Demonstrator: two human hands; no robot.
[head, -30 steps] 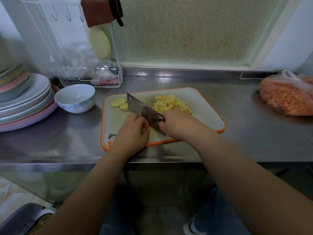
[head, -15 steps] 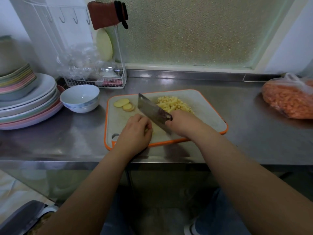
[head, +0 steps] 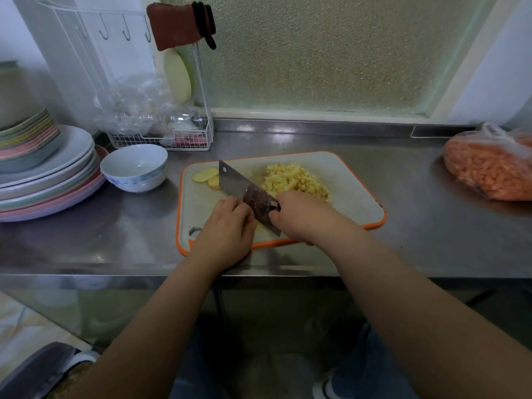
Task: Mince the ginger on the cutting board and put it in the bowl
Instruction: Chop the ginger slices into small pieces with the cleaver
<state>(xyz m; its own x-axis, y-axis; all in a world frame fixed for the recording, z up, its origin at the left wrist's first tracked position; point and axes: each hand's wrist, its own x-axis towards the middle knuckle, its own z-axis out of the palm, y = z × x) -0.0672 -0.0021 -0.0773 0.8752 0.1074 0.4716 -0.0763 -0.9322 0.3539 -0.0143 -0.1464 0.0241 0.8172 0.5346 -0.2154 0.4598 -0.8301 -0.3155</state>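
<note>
An orange-rimmed cutting board (head: 357, 194) lies on the steel counter. A heap of chopped ginger (head: 296, 180) sits on its far right part, and two ginger slices (head: 205, 174) lie at its far left. My right hand (head: 302, 216) grips the handle of a cleaver (head: 244, 191), blade angled across the board. My left hand (head: 227, 231) has curled fingers over a ginger piece just left of the blade; that piece is mostly hidden. A white bowl (head: 134, 168) stands left of the board and holds nothing.
Stacked plates (head: 43, 174) fill the counter's left end. A wire rack (head: 161, 139) with plastic wrap stands behind the bowl. A bag of orange pieces (head: 489, 165) lies at the right. The counter's front edge runs just below the board.
The cleaver has gone up and down beside my left hand in a chopping stroke. The view has shifted slightly left. Both hands stay at the board's near part.
</note>
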